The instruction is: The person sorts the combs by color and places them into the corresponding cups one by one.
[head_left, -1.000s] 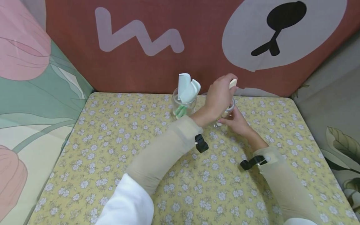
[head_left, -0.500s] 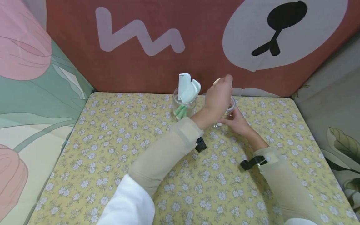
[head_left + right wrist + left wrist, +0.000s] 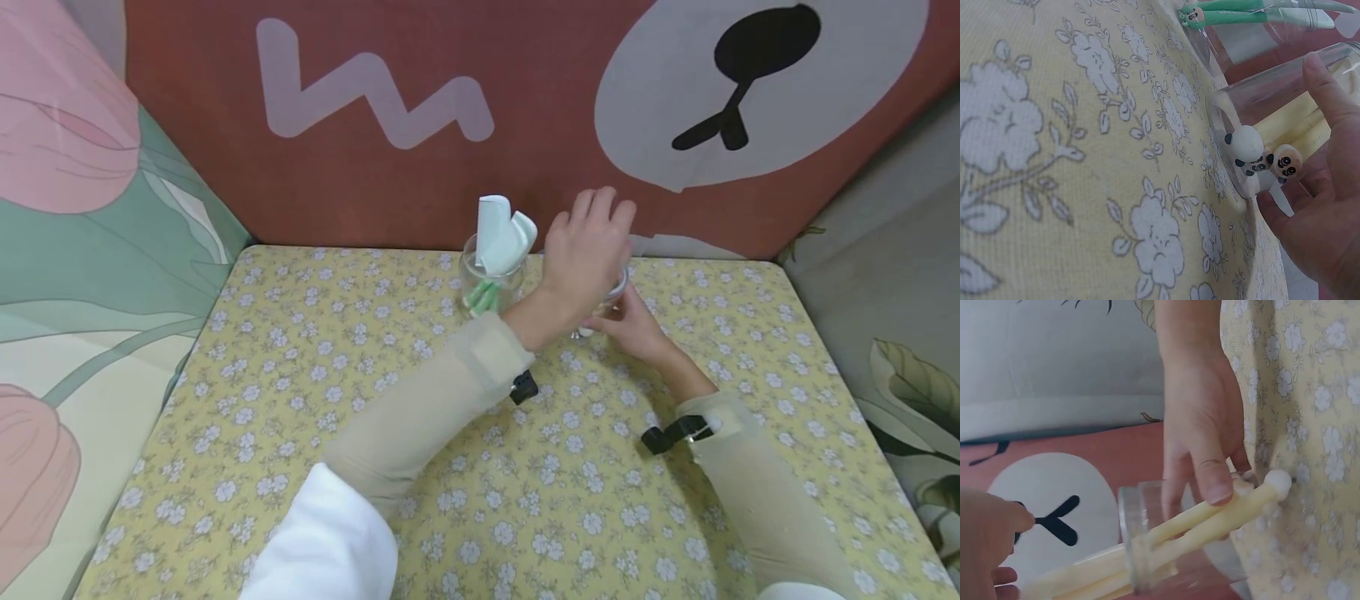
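Observation:
My right hand (image 3: 636, 327) grips a clear glass jar (image 3: 1254, 87), thumb on one side and fingers on the other. Inside lean cream utensils (image 3: 1200, 528), handles down, with panda-like heads (image 3: 1246, 144) on the handle ends near the jar's bottom. Their upper ends stick out of the mouth toward my left hand (image 3: 985, 544). From the head camera, the left hand (image 3: 588, 246) hovers over the jar, fingers loosely extended, with no utensil visible in it. It hides most of the jar there.
Left of the hands stands a second glass jar (image 3: 468, 265) with green-handled utensils (image 3: 483, 296), whose pale mint heads (image 3: 495, 237) rise above its rim. A yellow flowered cloth (image 3: 322, 400) covers the table, and a reddish printed backdrop (image 3: 375, 192) rises behind it.
My left hand held a cream utensil's end over the jar and moved slightly left; now its fingers have loosened and spread from it. My right hand and the jar have stayed put.

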A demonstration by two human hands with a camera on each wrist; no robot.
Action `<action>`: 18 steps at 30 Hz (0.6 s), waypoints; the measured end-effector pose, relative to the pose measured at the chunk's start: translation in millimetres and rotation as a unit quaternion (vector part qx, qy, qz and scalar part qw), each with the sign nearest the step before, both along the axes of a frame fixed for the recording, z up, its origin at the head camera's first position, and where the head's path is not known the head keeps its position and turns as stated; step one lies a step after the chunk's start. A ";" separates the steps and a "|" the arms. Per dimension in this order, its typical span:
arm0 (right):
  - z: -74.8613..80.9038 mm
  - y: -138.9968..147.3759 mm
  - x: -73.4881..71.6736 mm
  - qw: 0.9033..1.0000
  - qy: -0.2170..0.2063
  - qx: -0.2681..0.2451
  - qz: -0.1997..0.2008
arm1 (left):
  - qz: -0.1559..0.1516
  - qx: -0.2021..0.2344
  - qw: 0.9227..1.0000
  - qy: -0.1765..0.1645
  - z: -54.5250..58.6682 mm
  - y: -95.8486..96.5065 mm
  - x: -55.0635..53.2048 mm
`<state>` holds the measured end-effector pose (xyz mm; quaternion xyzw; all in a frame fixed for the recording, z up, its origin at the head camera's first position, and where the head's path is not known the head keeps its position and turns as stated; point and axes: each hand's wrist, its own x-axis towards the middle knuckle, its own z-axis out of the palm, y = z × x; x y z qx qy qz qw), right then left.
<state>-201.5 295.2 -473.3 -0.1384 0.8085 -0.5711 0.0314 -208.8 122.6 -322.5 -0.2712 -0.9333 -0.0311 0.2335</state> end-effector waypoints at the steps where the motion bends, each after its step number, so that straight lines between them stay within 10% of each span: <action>1: -0.5 0.1 -0.4 1.000 0.000 0.002 -0.001 | -0.006 -0.001 1.000 0.006 1.3 -2.4 1.5; 10: 10.9 5.2 0.6 0.998 -0.027 0.055 0.025 | -0.081 -0.006 0.996 -0.021 23.6 -46.1 16.9; 18: 47.2 33.8 8.4 0.989 -0.027 0.140 0.041 | -0.069 0.030 0.997 -0.036 32.5 -124.1 7.5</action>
